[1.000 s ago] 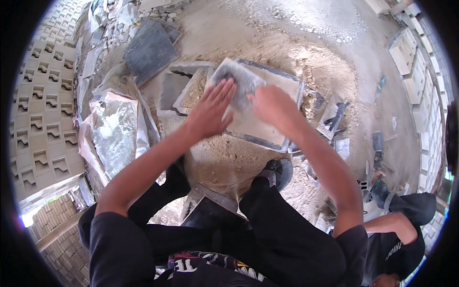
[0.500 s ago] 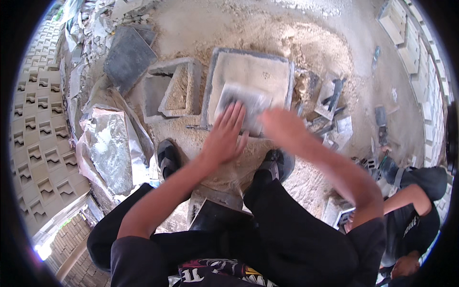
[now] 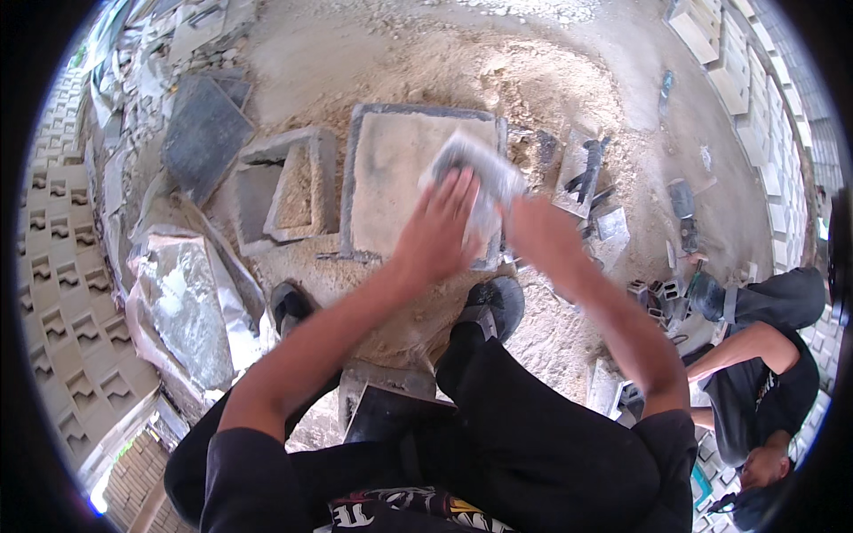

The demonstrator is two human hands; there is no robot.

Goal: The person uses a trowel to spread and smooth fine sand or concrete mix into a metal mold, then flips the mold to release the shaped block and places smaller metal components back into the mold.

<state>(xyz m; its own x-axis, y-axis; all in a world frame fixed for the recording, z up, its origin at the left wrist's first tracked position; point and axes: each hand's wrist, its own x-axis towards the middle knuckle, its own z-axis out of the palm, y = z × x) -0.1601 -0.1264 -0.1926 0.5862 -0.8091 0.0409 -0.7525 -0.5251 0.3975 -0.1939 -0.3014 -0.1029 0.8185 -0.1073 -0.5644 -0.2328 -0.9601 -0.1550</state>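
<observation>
A flat grey rectangular plate (image 3: 498, 172) lies over the right side of a square mould (image 3: 347, 182) with a dark rim. Pale, smoothed sandy material (image 3: 395, 160) fills the mould. My left hand (image 3: 437, 226) rests on the plate with its fingers stretched out. At the plate's right end, my right hand (image 3: 544, 233) is closed and slightly smeared by motion; it seems to grip that end, though its fingertips are hidden. One corner of the plate reaches past the mould's right rim.
Left of the mould stands a grey box frame (image 3: 329, 178) with an angled insert, near a dark slab (image 3: 206, 133). Metal pieces and hand tools (image 3: 582, 178) lie to the right. A co-worker (image 3: 755, 373) sits at the lower right. Patterned blocks (image 3: 84, 293) are stacked along the left.
The plate and both my hands have moved right across the mould, and the plate is turned differently. The whole view has shifted a little.
</observation>
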